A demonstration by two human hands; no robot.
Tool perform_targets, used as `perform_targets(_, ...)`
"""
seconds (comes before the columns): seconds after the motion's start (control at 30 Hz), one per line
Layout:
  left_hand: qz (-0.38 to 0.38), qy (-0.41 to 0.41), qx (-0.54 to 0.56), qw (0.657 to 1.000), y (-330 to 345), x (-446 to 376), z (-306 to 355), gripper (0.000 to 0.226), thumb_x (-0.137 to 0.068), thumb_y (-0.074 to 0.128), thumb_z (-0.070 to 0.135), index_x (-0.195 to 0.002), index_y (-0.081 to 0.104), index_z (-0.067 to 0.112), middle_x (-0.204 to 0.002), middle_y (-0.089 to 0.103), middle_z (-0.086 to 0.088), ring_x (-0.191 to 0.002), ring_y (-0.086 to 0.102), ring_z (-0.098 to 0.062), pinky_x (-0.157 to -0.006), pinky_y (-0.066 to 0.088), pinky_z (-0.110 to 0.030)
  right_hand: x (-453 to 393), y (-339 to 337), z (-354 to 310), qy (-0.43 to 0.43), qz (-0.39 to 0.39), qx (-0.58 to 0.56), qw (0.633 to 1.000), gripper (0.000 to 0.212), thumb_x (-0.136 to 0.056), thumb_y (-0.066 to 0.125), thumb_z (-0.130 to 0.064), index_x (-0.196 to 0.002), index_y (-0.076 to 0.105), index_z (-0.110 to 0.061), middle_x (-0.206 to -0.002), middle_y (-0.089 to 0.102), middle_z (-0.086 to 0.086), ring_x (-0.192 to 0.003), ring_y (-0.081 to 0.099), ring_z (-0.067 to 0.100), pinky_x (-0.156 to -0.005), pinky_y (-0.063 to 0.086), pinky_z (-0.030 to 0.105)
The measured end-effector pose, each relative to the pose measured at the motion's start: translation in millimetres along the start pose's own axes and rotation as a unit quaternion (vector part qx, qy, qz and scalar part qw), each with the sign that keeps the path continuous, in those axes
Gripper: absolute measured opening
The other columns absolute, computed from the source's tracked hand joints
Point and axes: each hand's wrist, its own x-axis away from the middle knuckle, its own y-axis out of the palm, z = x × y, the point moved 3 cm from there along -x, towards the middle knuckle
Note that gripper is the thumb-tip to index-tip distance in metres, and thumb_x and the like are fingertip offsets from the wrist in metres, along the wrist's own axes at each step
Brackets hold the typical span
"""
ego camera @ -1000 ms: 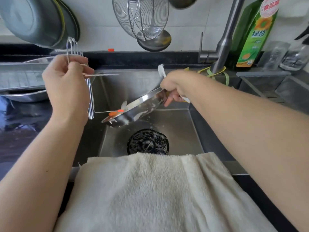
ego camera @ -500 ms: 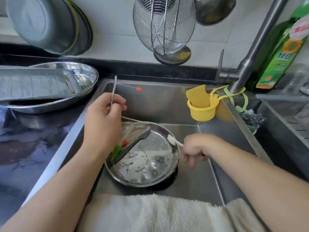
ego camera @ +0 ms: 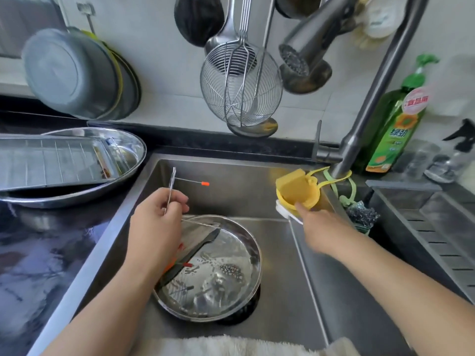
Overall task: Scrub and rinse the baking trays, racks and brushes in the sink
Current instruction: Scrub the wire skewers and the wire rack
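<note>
Right hand (ego camera: 320,227) has swung from the round steel tray (ego camera: 213,268) to the yellow holder (ego camera: 298,192), white brush (ego camera: 288,214) pinched; left hand (ego camera: 156,227) grips the wire rack (ego camera: 171,186). Scrubbing's pausing.

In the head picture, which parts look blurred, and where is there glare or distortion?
Head view: the right hand and the white brush in its grip are smeared by motion; the left hand is sharper; daylight glares off the round steel pan and the dark counter; the wide-angle lens bends the faucet.
</note>
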Motion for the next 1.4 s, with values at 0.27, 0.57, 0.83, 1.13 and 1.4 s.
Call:
perform_targets(0.27,-0.012,-0.011,-0.009,1.0,1,2,3,0.029,-0.097,0.049,0.002,-0.087,0.07,0.018,-0.084,0.073,0.0,-0.059,0.056,-0.01,-0.042,0.042,-0.01,-5,37,-3,0.017,-0.108,0.031,0.993,0.036,-0.094,0.051,-0.005,-0.128,0.057,-0.011,-0.124,0.062,0.011,-0.11,0.064,0.031,-0.073,0.048,0.033)
perform_targets(0.57,-0.023,-0.011,-0.035,0.999,3,-1,-4,0.029,-0.094,0.05,0.009,-0.082,0.07,0.026,-0.079,0.073,0.01,-0.048,0.05,-0.007,-0.056,0.044,-0.033,-15,-47,-4,-0.018,0.348,-0.059,0.935,0.023,-0.103,0.05,-0.02,-0.124,0.059,-0.019,-0.095,0.064,0.004,-0.082,0.064,0.032,-0.064,0.049,0.037)
perform_targets(0.83,-0.045,-0.006,-0.034,0.998,1,-5,-9,0.028,-0.095,0.047,0.01,-0.084,0.068,0.026,-0.083,0.072,0.008,-0.068,0.062,-0.015,-0.064,0.047,-0.032,-41,-78,-1,-0.002,0.266,0.039,0.963,0.007,-0.102,0.052,-0.02,-0.101,0.058,-0.017,-0.103,0.064,0.013,-0.093,0.062,0.037,-0.066,0.042,0.037)
perform_targets(1.13,-0.051,0.0,0.004,0.999,0,1,-7,0.028,-0.095,0.046,0.009,-0.086,0.069,0.022,-0.084,0.073,-0.001,-0.064,0.057,-0.017,-0.062,0.045,-0.031,26,-94,25,-0.024,0.407,-0.031,0.913,0.01,-0.1,0.056,-0.026,-0.095,0.057,-0.017,-0.093,0.064,0.011,-0.081,0.059,0.037,-0.064,0.049,0.042)
perform_targets(1.4,0.046,-0.09,0.086,0.991,-17,-10,-24,0.035,-0.083,0.045,-0.004,-0.079,0.069,0.022,-0.082,0.075,0.001,-0.073,0.064,-0.015,-0.065,0.049,-0.029,-22,-79,4,-0.104,0.447,-0.016,0.888,0.015,-0.096,0.053,-0.019,-0.106,0.062,-0.013,-0.098,0.067,0.013,-0.083,0.063,0.044,-0.066,0.053,0.048)
